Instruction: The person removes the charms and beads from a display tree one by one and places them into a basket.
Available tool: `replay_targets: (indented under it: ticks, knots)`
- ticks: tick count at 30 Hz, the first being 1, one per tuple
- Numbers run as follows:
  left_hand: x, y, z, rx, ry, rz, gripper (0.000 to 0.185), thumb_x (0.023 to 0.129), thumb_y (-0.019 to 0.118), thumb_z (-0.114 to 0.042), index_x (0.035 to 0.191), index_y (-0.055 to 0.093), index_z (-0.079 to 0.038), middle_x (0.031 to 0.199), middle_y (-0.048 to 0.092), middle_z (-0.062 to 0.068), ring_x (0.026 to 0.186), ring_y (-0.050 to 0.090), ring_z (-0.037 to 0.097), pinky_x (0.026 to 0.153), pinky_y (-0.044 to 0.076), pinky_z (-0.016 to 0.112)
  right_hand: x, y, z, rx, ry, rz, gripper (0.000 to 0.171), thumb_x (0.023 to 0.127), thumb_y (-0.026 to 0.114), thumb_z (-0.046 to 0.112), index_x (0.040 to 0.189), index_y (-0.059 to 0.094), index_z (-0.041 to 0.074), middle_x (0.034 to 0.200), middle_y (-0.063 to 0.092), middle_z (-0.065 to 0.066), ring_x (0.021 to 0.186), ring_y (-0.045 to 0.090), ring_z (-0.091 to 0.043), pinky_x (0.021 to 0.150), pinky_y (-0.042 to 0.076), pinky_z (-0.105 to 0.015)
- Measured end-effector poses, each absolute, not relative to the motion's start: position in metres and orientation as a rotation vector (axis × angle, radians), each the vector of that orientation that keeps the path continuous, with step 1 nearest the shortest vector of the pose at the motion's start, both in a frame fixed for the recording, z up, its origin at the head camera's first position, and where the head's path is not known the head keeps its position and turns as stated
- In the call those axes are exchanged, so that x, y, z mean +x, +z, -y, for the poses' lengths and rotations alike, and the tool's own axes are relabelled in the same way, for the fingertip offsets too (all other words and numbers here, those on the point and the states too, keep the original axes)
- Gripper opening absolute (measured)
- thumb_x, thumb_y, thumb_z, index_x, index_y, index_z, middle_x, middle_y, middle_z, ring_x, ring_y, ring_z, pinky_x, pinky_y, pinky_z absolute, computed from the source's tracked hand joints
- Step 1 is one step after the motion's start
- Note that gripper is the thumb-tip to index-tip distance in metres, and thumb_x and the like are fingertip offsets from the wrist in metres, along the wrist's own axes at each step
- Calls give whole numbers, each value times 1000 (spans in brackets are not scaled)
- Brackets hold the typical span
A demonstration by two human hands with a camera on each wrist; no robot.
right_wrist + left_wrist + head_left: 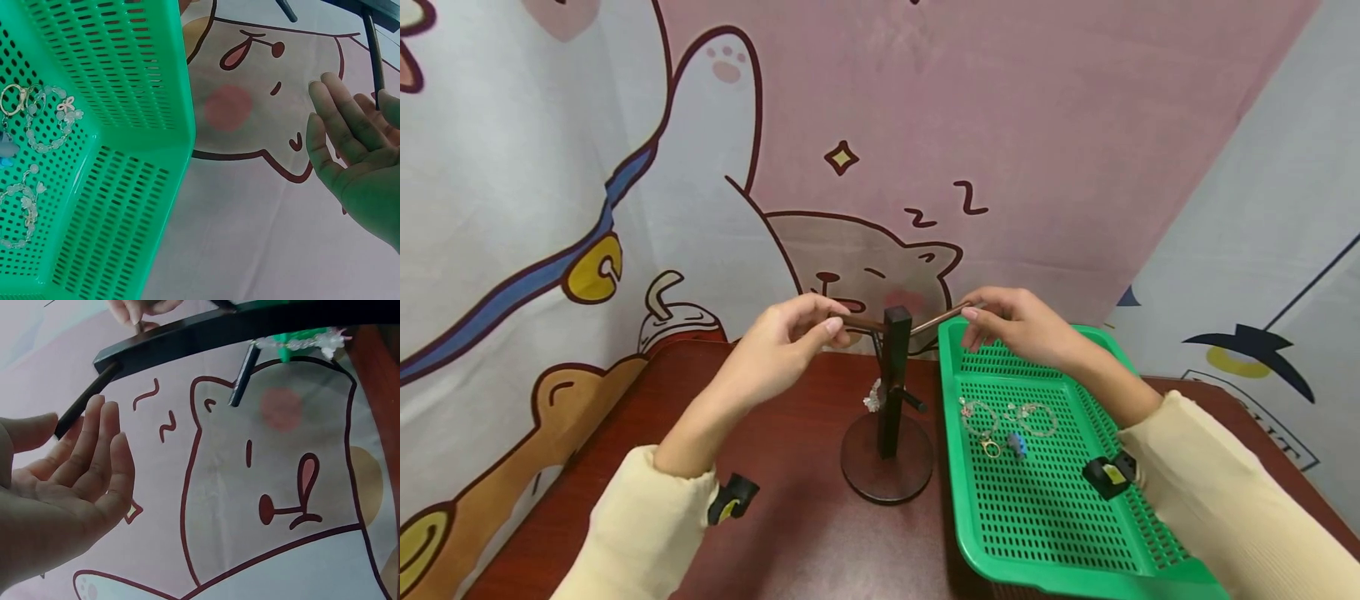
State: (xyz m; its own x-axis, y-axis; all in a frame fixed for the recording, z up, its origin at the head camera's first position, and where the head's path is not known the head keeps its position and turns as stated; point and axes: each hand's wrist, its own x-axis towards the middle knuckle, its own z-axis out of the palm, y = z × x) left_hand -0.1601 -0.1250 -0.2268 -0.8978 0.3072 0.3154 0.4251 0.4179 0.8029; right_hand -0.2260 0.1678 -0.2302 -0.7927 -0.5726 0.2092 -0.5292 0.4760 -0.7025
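Both hands raised: left hand (790,329), right hand (1011,325) pinching stand (891,392) pegs.

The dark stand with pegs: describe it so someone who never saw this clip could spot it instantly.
On the reddish-brown table, just left of the green perforated tray, rises a dark wooden stand on a round base. The left hand and right hand each pinch one tip of its top pegs. It is the only upright thing there, and a pale beaded bracelet hangs from a lower peg.
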Motion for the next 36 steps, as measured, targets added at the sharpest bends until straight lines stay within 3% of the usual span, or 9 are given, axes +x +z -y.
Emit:
replay_targets:
  ticks: [15,20,28,36]
  knots:
    - [-152,-279,86,-569,-1342,2749,34,87,62,-31,106,62,-2,88,64,2,79,60,13,68,48,29,-227,-230,-169,-969,-1218,-2661,26,96,48,15,111,58,-3,77,67,-6,74,63,-27,67,49,-31]
    - [-149,-281,75,-494,-1270,2793,45,83,65,-38,109,60,-1,88,62,1,78,57,12,67,46,30,-227,-229,-169,-967,-1205,-2676,27,96,49,17,112,58,-2,77,67,-5,74,63,-25,66,48,-31]
    - [-141,-273,63,-410,-1227,2832,56,76,69,-47,103,57,1,72,54,1,65,50,13,57,42,28,-227,-228,-169,-963,-1200,-2683,27,96,49,17,111,58,-2,76,67,-5,72,63,-19,67,48,-32]
    - [-138,-273,59,-382,-1212,2825,53,74,71,-47,96,57,-1,68,52,2,61,48,15,53,39,27,-225,-228,-170,-985,-1208,-2673,25,95,49,15,109,59,-4,76,67,-6,71,64,-18,68,50,-31]
